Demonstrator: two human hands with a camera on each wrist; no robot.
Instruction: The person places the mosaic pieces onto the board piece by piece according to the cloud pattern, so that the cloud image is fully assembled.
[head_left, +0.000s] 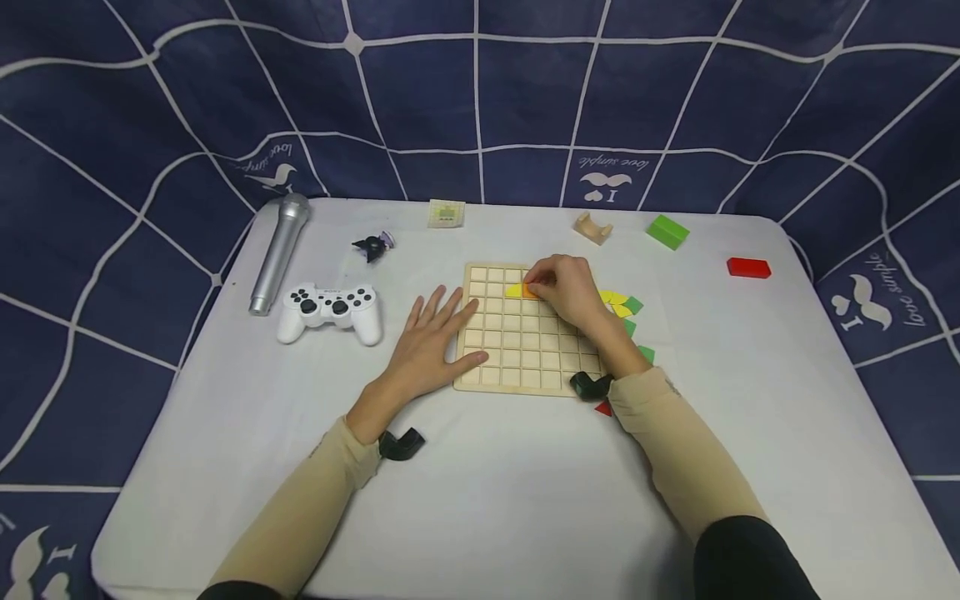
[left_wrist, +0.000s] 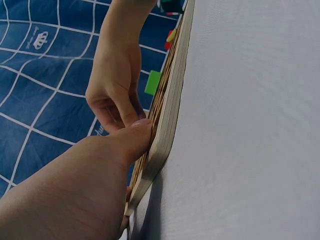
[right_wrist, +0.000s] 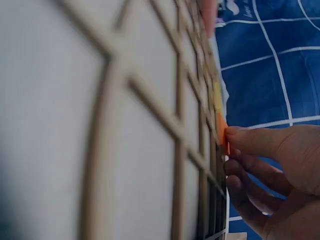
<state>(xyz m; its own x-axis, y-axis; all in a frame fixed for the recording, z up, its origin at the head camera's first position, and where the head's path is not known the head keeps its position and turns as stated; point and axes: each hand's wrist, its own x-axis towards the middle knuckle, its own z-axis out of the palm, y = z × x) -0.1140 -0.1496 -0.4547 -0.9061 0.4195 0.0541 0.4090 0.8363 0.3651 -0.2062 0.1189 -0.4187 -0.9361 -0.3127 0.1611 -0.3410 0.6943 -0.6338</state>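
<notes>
A wooden grid board (head_left: 512,339) of square cells lies in front of me. My left hand (head_left: 429,343) rests at its left edge with fingers spread, the thumb on the rim in the left wrist view. Over the board's far rows, my right hand (head_left: 570,292) pinches an orange piece (right_wrist: 222,134) between thumb and fingertips, right at the grid. Just left of it, a yellow piece (head_left: 513,291) sits in a cell. Beyond the board's right side lie yellow pieces (head_left: 617,298) and green pieces (head_left: 633,305), partly hidden by my right forearm.
A white game controller (head_left: 330,310), a silver microphone (head_left: 281,250) and a small black figure (head_left: 373,247) stand to the left. Along the back are a pale square (head_left: 447,214), a wooden arch block (head_left: 592,227) and a green block (head_left: 667,232). A red block (head_left: 748,267) lies far right.
</notes>
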